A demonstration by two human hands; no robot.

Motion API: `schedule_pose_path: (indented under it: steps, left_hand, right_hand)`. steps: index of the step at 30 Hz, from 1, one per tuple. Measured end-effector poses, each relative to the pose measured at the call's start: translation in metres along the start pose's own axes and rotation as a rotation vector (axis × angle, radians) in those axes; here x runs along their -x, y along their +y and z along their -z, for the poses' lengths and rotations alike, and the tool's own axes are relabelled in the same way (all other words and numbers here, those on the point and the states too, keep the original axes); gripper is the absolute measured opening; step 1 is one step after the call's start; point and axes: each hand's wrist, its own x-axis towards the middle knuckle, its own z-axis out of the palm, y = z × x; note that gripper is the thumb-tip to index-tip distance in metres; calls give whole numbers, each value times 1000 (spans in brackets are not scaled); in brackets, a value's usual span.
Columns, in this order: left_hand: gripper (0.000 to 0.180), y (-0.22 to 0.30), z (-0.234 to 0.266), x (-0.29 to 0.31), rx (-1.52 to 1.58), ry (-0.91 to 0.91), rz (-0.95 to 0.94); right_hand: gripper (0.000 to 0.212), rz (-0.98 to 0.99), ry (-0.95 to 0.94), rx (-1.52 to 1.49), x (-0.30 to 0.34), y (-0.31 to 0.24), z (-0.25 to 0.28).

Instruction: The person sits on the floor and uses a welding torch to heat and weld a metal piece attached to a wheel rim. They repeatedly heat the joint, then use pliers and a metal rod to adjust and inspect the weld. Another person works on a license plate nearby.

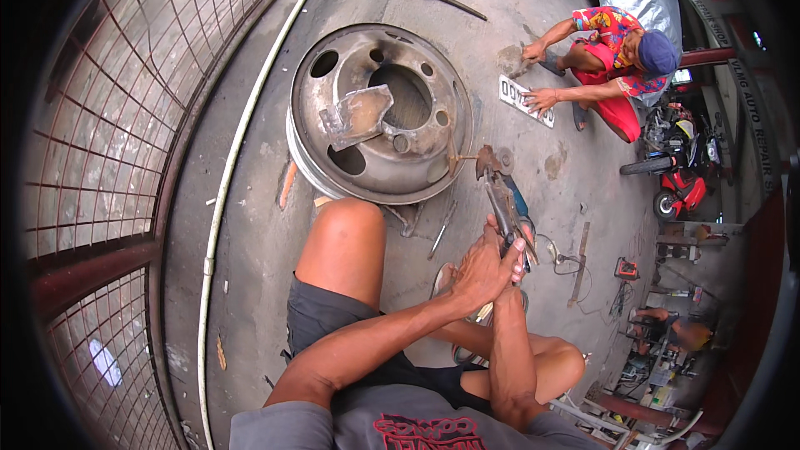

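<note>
Both my hands are closed together round the handles of locking pliers (502, 207), held above the floor in front of my knees. My left hand (477, 273) wraps the handles from the left, and my right hand (520, 260) grips the same handles, partly hidden behind it. A small rusty metal piece (488, 162) is at the jaws, with a thin rod reaching left toward the rim. Ahead and to the left lies a large steel wheel rim (321, 146), bearing a bent, worn metal plate (358, 117). A blue power tool (520, 200) shows partly behind the pliers.
An adjustable wrench (450, 2) lies beyond the rim. At the far right a co-worker (621, 62) squats, hands on a white number plate (525, 102). A metal strip (580, 262) and cables lie right. A pipe (242, 129) and mesh fence (108, 117) run left.
</note>
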Motion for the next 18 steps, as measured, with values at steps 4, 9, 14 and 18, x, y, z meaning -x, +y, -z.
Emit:
schedule_pose_path:
  steps: [4,9,14,18]
  left_hand:
    - [83,18,10,13,-22,-61,17]
    - [78,0,-2,10,-36,139,-86]
    - [65,1,17,8,265,31,19]
    - [64,-22,23,2,427,154,46]
  right_hand:
    - [91,-84,-79,-41,11,-12,8]
    - [90,-2,177,196,2,-6,-14]
    - [83,-170,342,814,-41,-3,-69]
    - [55,-322,613,1521,-96,14,-97]
